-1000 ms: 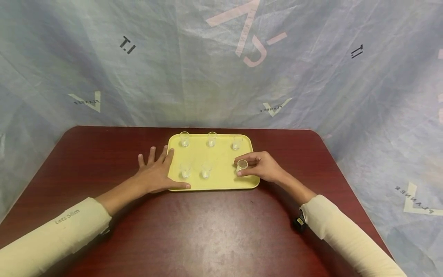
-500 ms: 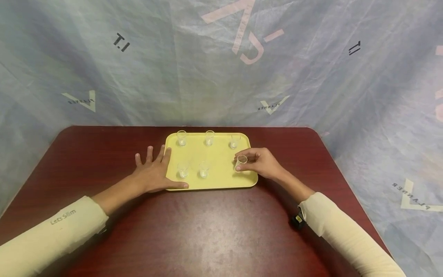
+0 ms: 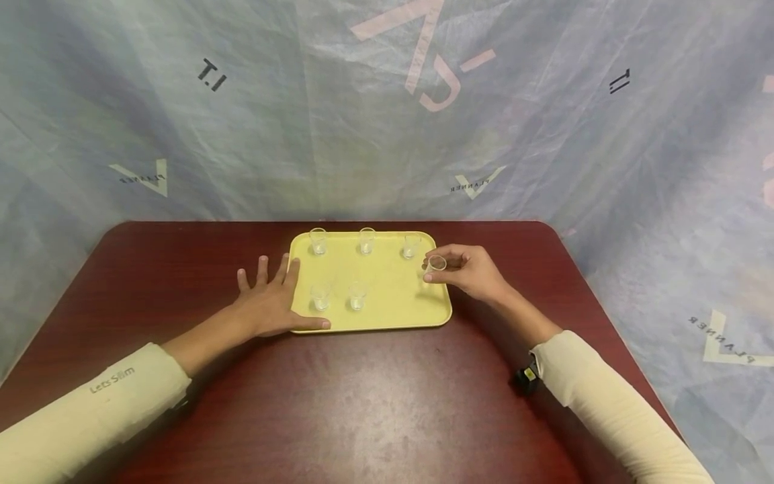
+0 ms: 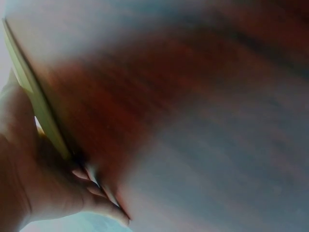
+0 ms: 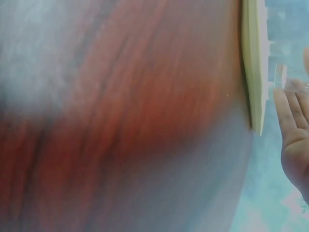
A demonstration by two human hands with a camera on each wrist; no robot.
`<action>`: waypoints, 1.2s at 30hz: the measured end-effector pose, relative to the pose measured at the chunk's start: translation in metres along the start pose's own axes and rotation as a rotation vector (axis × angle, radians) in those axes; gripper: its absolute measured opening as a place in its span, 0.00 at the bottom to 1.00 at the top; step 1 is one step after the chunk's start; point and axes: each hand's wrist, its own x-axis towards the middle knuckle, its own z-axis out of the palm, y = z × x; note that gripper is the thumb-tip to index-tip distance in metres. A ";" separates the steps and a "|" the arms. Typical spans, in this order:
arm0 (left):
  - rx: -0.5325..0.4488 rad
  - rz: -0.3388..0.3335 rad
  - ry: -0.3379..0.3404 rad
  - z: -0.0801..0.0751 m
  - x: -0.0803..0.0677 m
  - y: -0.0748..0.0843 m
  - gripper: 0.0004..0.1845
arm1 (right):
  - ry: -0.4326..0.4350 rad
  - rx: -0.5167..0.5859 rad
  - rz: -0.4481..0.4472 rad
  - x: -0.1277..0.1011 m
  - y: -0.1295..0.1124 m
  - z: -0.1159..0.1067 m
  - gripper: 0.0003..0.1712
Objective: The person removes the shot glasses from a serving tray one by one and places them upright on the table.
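Observation:
My right hand [image 3: 474,272] pinches a small clear shot glass [image 3: 435,264] between thumb and fingers, above the right side of the yellow tray [image 3: 393,289]. In the right wrist view the held glass [image 5: 280,76] shows at the fingertips, off the tray's surface. My left hand [image 3: 269,302] lies with fingers spread at the tray's left end, its thumb along the front rim. Along the back of the tray stand three more shot glasses, the left one [image 3: 318,242], the middle one [image 3: 366,240] and the right one [image 3: 411,246]. Two others, a left glass [image 3: 320,297] and a right glass [image 3: 357,296], stand near the front.
The tray sits toward the back of a dark red wooden table [image 3: 363,396] with rounded far corners. Printed grey sheeting [image 3: 272,134] hangs close behind the table and along its sides. A black device [image 3: 527,378] is strapped under the right sleeve.
My right hand has lifted the shot glass off the front right of the tray and moved it slightly back and to the right. The left hand stays on the tray's left end.

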 end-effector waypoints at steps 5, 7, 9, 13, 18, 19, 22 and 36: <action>-0.005 0.000 0.001 0.000 0.000 0.001 0.91 | 0.033 0.009 -0.007 0.003 0.000 -0.009 0.21; -0.005 0.001 -0.001 -0.001 -0.001 0.001 0.91 | 0.045 0.005 -0.008 0.004 0.000 -0.013 0.21; -0.009 0.003 -0.003 -0.001 -0.002 0.001 0.90 | 0.063 -0.010 0.000 0.005 0.001 -0.017 0.23; -0.008 0.004 -0.008 -0.003 -0.002 0.001 0.90 | 0.105 -0.060 0.030 0.009 0.002 -0.027 0.27; -0.007 0.007 -0.009 -0.004 -0.002 0.002 0.90 | 0.146 -0.062 0.039 0.012 0.004 -0.040 0.28; -0.009 0.010 -0.007 -0.004 -0.002 0.002 0.90 | 0.152 -0.056 0.041 0.012 0.004 -0.042 0.27; -0.011 0.013 -0.003 -0.004 -0.003 0.003 0.90 | 0.174 -0.047 0.045 0.014 0.008 -0.049 0.26; -0.011 0.011 0.002 -0.004 -0.004 0.004 0.89 | 0.276 -0.122 0.148 0.027 0.022 -0.070 0.32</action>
